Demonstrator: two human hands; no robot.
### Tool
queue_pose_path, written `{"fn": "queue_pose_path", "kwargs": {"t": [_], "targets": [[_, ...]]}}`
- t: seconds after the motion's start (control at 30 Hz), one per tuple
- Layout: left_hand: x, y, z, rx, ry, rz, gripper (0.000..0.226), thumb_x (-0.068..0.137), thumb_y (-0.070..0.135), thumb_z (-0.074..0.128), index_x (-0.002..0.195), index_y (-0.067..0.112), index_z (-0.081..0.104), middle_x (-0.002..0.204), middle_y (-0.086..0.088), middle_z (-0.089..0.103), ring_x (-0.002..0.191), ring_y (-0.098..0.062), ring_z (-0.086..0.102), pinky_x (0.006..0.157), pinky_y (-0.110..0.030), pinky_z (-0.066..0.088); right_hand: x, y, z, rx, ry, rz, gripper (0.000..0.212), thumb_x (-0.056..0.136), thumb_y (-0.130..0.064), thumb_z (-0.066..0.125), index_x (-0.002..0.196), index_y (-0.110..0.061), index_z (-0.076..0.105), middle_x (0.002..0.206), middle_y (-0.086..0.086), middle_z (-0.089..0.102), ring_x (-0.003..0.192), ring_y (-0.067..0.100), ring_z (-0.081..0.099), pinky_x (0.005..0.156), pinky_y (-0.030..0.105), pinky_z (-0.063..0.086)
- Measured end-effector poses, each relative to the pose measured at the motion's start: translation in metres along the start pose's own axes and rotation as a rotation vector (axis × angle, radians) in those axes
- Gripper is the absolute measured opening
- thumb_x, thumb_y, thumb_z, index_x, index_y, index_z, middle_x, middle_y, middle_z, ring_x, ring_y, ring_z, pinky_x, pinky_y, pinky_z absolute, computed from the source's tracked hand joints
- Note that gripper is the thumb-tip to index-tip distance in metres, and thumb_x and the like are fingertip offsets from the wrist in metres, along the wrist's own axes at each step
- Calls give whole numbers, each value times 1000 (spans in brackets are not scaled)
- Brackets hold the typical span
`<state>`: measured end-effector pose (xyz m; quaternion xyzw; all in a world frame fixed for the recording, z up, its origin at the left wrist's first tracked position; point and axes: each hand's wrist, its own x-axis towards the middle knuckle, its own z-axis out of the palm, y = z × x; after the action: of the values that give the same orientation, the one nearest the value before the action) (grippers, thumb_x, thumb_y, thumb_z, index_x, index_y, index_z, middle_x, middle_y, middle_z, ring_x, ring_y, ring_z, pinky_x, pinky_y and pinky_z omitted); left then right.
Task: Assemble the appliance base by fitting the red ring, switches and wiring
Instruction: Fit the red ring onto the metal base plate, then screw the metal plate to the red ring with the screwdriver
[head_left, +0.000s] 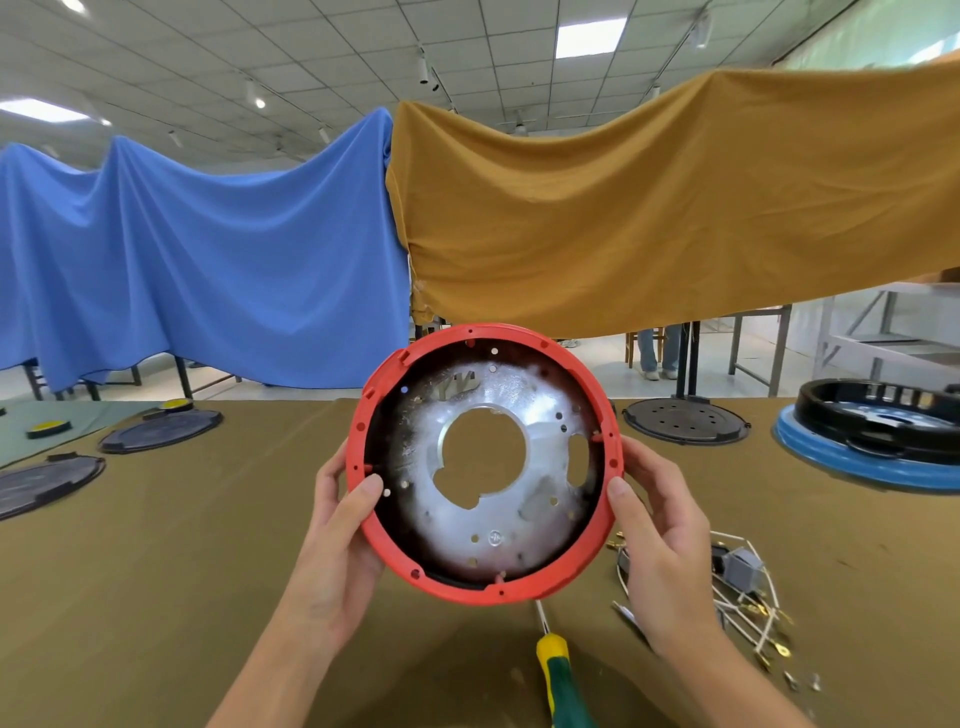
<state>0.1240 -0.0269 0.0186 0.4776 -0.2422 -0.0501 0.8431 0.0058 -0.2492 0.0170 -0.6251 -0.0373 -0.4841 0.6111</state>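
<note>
Both hands lift the round red plastic ring w/ silver metal plate (485, 462) off the olive cloth table (182, 545): left hand (337, 540) pinches rim at 9 o'clock, right hand (660, 540) at 3; white wiring bundle w/ grey switch (743, 587) just right.

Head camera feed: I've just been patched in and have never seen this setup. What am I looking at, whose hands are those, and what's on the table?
There is no machine here. A person works with bare hands, and the single picture comes from a camera worn on their head, looking forward and down.

The left hand and right hand grip opposite sides of the red ring, lifted off the table and tilted toward the camera. Inside the ring sits a silvery metal plate with a large central hole.

On the olive table cover lie a screwdriver with a green and yellow handle, near the camera, and a bundle of white wiring with brass terminals, right of the right hand. Farther off are dark round covers and a black base on a blue ring.
</note>
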Motion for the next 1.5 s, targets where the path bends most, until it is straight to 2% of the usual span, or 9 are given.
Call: {"fn": "queue_pose_path", "kwargs": {"t": [0.27, 0.4, 0.53, 0.97, 1.13, 1.27, 1.33, 1.43, 1.5], "targets": [[-1, 1, 1, -17, -15, -16, 75, 66, 41, 78, 135, 32, 50, 134, -2, 64, 112, -20, 68, 70, -33, 60, 0, -1, 0, -5, 3, -6, 37, 96, 2, 53, 121, -23, 63, 122, 2, 63, 117, 11, 59, 93, 20, 50], [-2, 3, 2, -17, -18, -14, 78, 65, 41, 78, 136, 35, 49, 134, 0, 65, 114, -21, 67, 72, -34, 60, 0, 0, 0, -1, -4, -7, 36, 97, 0, 53, 121, -25, 63, 123, 2, 63, 117, 11, 59, 91, 19, 50], [-3, 4, 4, -25, -16, -10, 80, 64, 40, 78, 138, 33, 48, 131, 0, 66, 113, -20, 68, 72, -34, 60, 0, -3, 1, 11, 7, -11, 30, 95, -15, 54, 120, -30, 64, 122, 1, 63, 115, 10, 60, 87, 17, 51], [-3, 3, -3, -13, 12, 60, 60, 76, 27, 71, 133, 33, 52, 122, 1, 70, 103, -19, 71, 70, -35, 60, 0, 0, 0, -85, -14, -25, 30, 98, -31, 52, 118, -51, 62, 125, -10, 62, 123, 10, 55, 96, 22, 47], [0, 6, -2, 18, 55, 118, 65, 76, 22, 71, 137, 30, 50, 120, 0, 72, 100, -23, 72, 75, -38, 62, -1, 5, 2, -78, -37, 16, 31, 98, -25, 51, 125, -39, 59, 127, -9, 61, 124, 8, 55, 98, 29, 49], [0, 22, -3, 82, 138, 265, 70, 66, 24, 79, 132, 34, 56, 116, -4, 73, 102, -22, 71, 85, -40, 60, -3, 7, 8, -173, -83, 93, 39, 96, -31, 54, 135, -28, 53, 131, -15, 55, 124, -4, 49, 95, 8, 42], [-2, 29, -3, 184, 190, 401, 70, 70, 17, 80, 132, 36, 55, 114, -4, 73, 102, -18, 70, 87, -37, 59, -3, 4, 9, -279, -59, 122, 35, 98, -26, 56, 132, -26, 53, 121, -11, 56, 111, -5, 53, 85, 4, 41], [-4, 29, -2, 423, 248, 584, 81, 66, 15, 88, 135, 38, 53, 122, 4, 69, 109, -14, 68, 91, -28, 56, -4, -11, 8, -505, -142, 206, 8, 94, -32, 60, 102, -29, 60, 87, -6, 62, 81, 13, 58, 67, 17, 43], [-5, 26, 0, 627, 243, 643, 85, 63, 27, 88, 138, 40, 50, 125, 13, 64, 114, -9, 64, 93, -24, 54, -10, -21, 11, -764, -424, 350, 32, 86, -59, 57, 93, -28, 53, 80, -5, 63, 76, 16, 57, 67, 27, 45]]}}
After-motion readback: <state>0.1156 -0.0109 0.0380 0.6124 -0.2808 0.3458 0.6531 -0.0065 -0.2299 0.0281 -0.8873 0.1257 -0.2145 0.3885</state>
